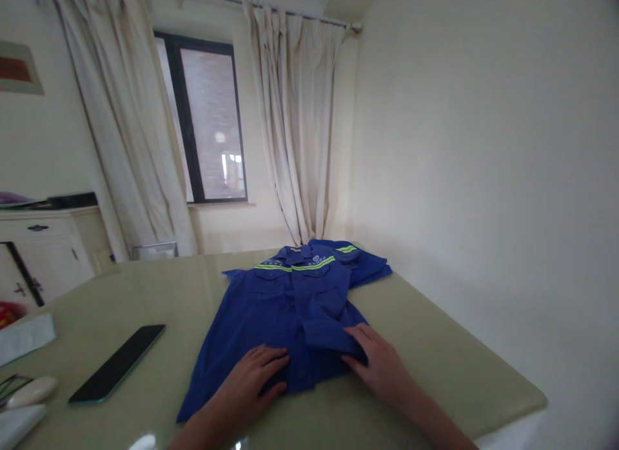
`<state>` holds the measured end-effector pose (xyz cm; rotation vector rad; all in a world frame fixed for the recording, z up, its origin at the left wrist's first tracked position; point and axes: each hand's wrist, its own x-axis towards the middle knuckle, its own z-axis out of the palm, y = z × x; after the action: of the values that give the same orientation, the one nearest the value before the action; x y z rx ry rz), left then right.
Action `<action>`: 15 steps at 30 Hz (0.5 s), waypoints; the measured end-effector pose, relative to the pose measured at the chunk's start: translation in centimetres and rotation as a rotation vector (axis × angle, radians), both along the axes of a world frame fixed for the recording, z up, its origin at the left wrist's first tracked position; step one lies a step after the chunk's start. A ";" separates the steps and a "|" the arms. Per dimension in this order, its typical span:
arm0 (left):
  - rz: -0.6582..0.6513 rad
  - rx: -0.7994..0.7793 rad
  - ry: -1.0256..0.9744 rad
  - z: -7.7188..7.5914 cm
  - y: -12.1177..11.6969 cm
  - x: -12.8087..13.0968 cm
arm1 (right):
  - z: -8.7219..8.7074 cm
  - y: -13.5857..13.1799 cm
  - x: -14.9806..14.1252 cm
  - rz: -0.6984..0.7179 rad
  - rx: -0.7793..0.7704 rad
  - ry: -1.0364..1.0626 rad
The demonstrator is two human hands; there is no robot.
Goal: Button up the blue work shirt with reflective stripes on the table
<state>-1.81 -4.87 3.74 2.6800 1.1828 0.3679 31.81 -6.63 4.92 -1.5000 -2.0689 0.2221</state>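
A blue work shirt (290,302) with neon yellow-green reflective stripes lies spread on the pale green table (435,347), collar toward the window. My left hand (254,376) rests flat on the shirt's near hem, fingers stretched out. My right hand (374,360) lies flat at the lower right edge of the shirt, fingers extended onto a folded-in flap of cloth. Neither hand grips anything.
A black phone (118,363) lies on the table to the left of the shirt. White objects (26,392) and a pale packet (24,337) sit at the left edge. A white cabinet (43,250), curtains and a window stand behind. A wall runs along the right.
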 end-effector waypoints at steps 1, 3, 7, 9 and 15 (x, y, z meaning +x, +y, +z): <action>-0.009 0.014 -0.009 0.0 -0.5 0.2 | 0.3 -0.5 -0.8 0.033 -0.016 -0.030; -0.023 0.051 -0.011 0.2 -1.4 0.8 | 0.8 -1.1 -2.3 0.090 -0.034 -0.101; -0.009 0.152 0.089 0.6 -1.6 2.6 | 1.0 -0.4 -4.7 0.211 -0.025 -0.234; 0.015 0.182 0.166 0.7 -0.3 4.1 | 1.3 1.4 -5.8 0.260 -0.024 -0.174; 0.335 0.145 0.077 0.1 5.2 7.7 | 1.6 8.4 -8.7 0.056 0.051 0.701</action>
<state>5.92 0.33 3.80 2.6319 1.6959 0.4158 23.10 1.76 6.48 -1.1136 -1.5320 0.6144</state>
